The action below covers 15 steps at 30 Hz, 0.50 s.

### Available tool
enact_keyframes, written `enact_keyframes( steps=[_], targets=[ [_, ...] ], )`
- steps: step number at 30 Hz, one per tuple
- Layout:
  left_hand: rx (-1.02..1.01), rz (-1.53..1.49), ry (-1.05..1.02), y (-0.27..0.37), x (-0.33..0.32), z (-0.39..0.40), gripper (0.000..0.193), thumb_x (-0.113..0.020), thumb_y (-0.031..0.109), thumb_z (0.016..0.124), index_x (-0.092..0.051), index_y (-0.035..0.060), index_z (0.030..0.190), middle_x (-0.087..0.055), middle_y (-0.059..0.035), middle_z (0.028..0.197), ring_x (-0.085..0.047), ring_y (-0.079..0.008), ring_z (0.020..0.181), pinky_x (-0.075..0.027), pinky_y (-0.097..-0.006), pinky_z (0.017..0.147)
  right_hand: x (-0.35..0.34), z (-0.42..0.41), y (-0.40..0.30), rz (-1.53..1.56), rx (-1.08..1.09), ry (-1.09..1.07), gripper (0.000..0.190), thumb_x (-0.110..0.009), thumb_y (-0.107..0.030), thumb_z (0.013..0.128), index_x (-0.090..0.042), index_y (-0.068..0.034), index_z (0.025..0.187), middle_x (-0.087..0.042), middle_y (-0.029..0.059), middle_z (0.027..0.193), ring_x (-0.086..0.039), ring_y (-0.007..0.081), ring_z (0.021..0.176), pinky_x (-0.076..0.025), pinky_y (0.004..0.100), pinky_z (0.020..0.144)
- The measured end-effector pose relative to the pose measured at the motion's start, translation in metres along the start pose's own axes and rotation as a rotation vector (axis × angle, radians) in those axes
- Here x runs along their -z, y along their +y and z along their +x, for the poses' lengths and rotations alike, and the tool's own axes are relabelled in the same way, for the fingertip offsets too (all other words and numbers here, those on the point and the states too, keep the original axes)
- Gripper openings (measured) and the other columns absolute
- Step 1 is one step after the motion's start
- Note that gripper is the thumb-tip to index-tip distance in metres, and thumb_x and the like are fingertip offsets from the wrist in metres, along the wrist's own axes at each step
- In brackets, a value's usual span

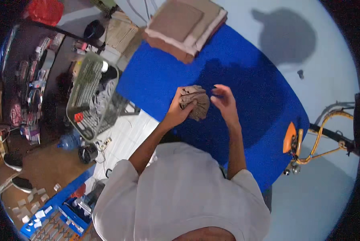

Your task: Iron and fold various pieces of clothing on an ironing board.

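A bunched-up piece of brown-grey cloth (198, 104) is in my left hand (180, 110), the thumb pressed across its front. Just to the right of it, my right hand (225, 101) is raised with fingers curled and apart, holding nothing and not touching the cloth. Both hands are above a table with a bright blue cover (159, 70). Toward the far edge of that table lies a stack of folded brown and beige cloths (180, 24).
Left of the table stands a tall green plastic basket (91, 66) with grey cloth inside. An orange object (289, 138) lies near the table's right edge, beside a yellow looped strap (321, 132). A shelf with packaged goods (32, 81) is at far left.
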<state>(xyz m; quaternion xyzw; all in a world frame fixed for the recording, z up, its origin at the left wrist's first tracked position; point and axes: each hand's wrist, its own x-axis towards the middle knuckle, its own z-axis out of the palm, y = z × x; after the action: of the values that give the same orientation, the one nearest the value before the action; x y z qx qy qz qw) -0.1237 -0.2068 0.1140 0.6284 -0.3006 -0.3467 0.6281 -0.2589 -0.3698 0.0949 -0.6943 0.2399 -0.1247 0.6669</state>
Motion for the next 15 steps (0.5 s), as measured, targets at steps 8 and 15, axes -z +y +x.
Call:
enact_keyframes(
  steps=[8, 15],
  targets=[
    [0.032, -0.342, -0.006, 0.052, 0.095, 0.171, 0.051, -0.064, 0.010, 0.089, -0.040, 0.0008, 0.132, -0.060, -0.0104, 0.120, -0.059, -0.0180, 0.107, -0.048, -0.0313, 0.092, -0.048, 0.157, -0.006, 0.848, -0.198, 0.059, 0.060, -0.067, -0.028, 0.088, -0.043, -0.005, 0.138, -0.047, 0.0111, 0.139, -0.048, 0.0238, 0.127, -0.042, 0.0388, 0.105],
    [-0.124, -0.177, 0.029, 0.062, 0.149, 0.367, 0.059, -0.070, 0.026, 0.088, -0.042, -0.0043, 0.129, -0.060, -0.0099, 0.110, -0.056, -0.0174, 0.102, -0.047, -0.0320, 0.086, 0.007, 0.323, -0.091, 0.173, 0.251, 0.464, 0.050, -0.062, -0.025, 0.092, -0.047, 0.004, 0.131, -0.059, 0.0146, 0.123, -0.060, 0.0222, 0.108, -0.047, 0.0357, 0.094]
  ],
)
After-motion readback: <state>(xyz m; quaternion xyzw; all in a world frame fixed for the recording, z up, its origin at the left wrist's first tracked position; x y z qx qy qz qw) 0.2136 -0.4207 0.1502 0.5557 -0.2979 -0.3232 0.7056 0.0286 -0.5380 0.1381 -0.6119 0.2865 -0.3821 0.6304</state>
